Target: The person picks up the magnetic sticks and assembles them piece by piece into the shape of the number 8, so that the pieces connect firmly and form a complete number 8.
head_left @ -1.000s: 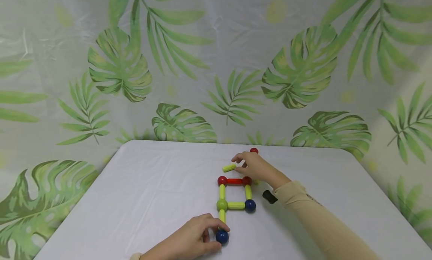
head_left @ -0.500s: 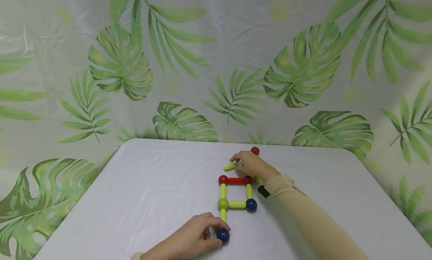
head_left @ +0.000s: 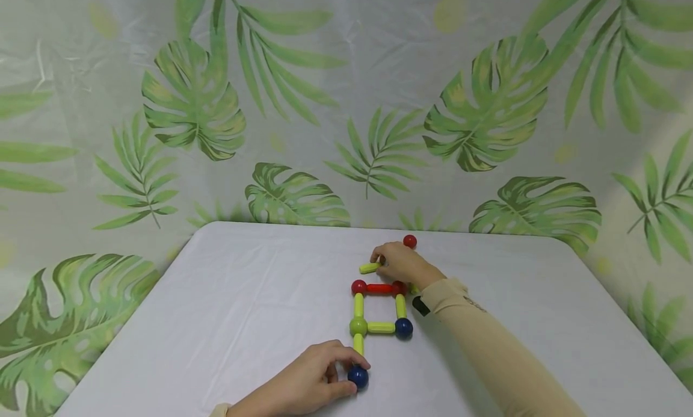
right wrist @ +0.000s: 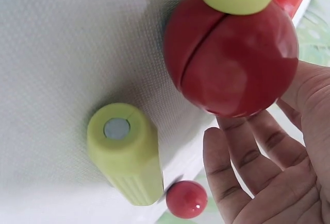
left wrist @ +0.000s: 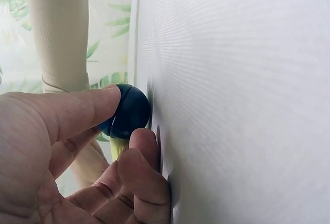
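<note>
My left hand [head_left: 314, 375] pinches a dark blue ball [head_left: 358, 377] between thumb and fingers; the left wrist view shows the same ball [left wrist: 131, 113] close against the white table. A yellow-green rod [head_left: 359, 345] joins that ball to a green ball [head_left: 358, 327]. Beyond it, a square of rods and balls lies flat, with a red rod [head_left: 379, 289] on its far side. My right hand [head_left: 403, 263] reaches over the square's far right corner, thumb and index finger at the right end of a separate yellow-green rod [head_left: 369, 268]. In the right wrist view, the corner's red ball [right wrist: 232, 59] hides those fingertips.
A loose red ball [head_left: 409, 241] lies near the table's far edge, just beyond my right hand. Another loose yellow-green rod [right wrist: 126, 152] lies beside the square, partly hidden under the right wrist in the head view. A leaf-patterned curtain [head_left: 292, 104] hangs behind the white table [head_left: 243, 296].
My right index finger has curled down toward the separate rod, and the right forearm has shifted slightly left. The left hand keeps its hold on the blue ball.
</note>
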A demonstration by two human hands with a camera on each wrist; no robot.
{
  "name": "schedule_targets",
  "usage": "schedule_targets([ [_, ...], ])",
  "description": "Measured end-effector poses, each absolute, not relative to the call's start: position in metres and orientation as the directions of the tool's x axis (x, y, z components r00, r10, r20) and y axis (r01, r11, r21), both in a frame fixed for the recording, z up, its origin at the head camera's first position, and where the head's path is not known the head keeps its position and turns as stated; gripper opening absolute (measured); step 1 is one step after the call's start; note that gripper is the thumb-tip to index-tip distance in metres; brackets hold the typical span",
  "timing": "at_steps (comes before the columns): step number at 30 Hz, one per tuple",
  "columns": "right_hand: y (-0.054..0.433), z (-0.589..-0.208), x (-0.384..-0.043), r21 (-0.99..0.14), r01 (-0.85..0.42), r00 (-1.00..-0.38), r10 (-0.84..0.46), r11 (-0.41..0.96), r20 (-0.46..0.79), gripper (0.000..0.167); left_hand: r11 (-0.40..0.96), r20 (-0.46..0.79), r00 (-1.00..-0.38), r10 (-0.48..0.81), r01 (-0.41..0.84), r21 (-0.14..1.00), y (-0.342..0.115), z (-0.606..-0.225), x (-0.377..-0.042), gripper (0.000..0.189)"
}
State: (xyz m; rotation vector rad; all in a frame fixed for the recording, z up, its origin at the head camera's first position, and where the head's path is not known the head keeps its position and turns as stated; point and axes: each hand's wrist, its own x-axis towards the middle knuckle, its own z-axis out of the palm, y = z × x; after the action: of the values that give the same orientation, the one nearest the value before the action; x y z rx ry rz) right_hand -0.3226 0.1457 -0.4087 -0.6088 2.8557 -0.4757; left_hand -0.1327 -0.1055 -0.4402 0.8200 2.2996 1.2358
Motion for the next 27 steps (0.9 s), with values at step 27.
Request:
schedule_targets([
  [27, 0.172, -0.389, -0.287, -0.423, -0.427, -0.872, -0.488, 0.799, -0.042, 0.017, 0.453, -0.088, -0.768, 0.635, 0.277, 0.847, -0.105, -0.436, -0.132, 0.029],
])
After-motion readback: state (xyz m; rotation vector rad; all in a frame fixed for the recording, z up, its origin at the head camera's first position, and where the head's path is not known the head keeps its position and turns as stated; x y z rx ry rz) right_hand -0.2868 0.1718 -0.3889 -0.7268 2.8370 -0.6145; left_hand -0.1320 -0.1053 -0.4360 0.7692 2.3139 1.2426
